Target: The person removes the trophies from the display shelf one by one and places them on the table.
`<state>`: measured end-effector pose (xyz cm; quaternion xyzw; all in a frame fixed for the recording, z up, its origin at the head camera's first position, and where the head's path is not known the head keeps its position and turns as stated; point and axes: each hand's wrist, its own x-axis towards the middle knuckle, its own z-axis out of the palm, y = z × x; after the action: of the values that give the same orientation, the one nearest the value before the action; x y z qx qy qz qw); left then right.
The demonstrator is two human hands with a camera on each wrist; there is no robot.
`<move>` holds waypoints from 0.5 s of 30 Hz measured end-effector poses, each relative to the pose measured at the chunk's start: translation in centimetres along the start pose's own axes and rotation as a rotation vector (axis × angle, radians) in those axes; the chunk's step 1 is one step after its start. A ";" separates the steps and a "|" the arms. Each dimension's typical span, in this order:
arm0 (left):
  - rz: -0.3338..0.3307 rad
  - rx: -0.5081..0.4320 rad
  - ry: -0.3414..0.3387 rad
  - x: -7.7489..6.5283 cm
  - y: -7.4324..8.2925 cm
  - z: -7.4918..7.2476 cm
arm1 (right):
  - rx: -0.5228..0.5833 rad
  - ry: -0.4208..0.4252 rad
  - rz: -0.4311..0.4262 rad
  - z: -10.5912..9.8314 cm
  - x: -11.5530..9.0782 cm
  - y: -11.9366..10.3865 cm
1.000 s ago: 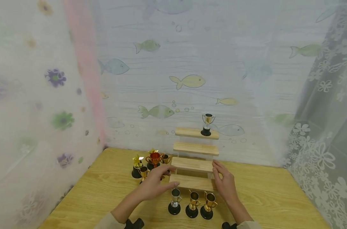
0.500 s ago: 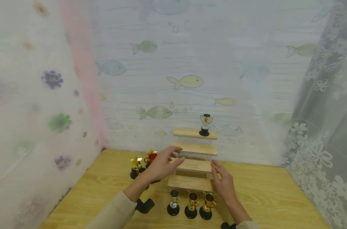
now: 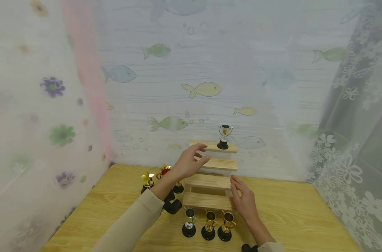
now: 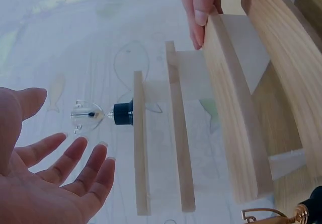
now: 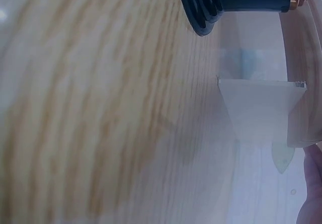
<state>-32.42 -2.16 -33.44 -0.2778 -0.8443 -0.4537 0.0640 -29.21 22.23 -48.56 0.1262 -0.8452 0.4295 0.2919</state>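
Note:
A stepped stand (image 3: 210, 201) with pale wooden shelves and clear side supports stands on the table. My left hand (image 3: 191, 161) is raised beside the left end of its top shelf, fingers relaxed and holding nothing. A small silver and gold trophy cup (image 3: 223, 144) with a black base stands toward the right on that top shelf. In the left wrist view, the fingertips point toward this trophy cup (image 4: 123, 113) with a gap between. My right hand (image 3: 245, 201) touches the right end of the second-lowest shelf with nearly straight fingers. Its fingers (image 4: 200, 17) appear at the shelf's end in the left wrist view.
In front of the stand are a silver trophy cup (image 3: 189, 227) and two gold ones, one in the middle (image 3: 209, 232) and one at right (image 3: 225, 233). Left of it, star trophies (image 3: 148, 180) and a red cup (image 3: 165, 172) are partly behind the left arm. Fish-printed curtain (image 3: 203, 70) hangs behind.
My left hand has risen from the lowest shelf's left end, up past the middle shelves to the top one. My right hand stays at the stand's right side.

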 end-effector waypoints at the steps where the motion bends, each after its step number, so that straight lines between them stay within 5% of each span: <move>1: 0.000 0.000 -0.001 0.3 0.1 0.1 | 0.000 0.001 -0.002 0.0 0.0 0.0; 15: -0.068 -0.043 0.023 3.9 0.3 2.4 | 0.005 0.008 -0.027 0.1 0.1 0.2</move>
<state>-35.19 1.53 -33.23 -0.2449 -0.8425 -0.4770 0.0521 -29.43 22.30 -48.73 0.1365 -0.8413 0.4282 0.3005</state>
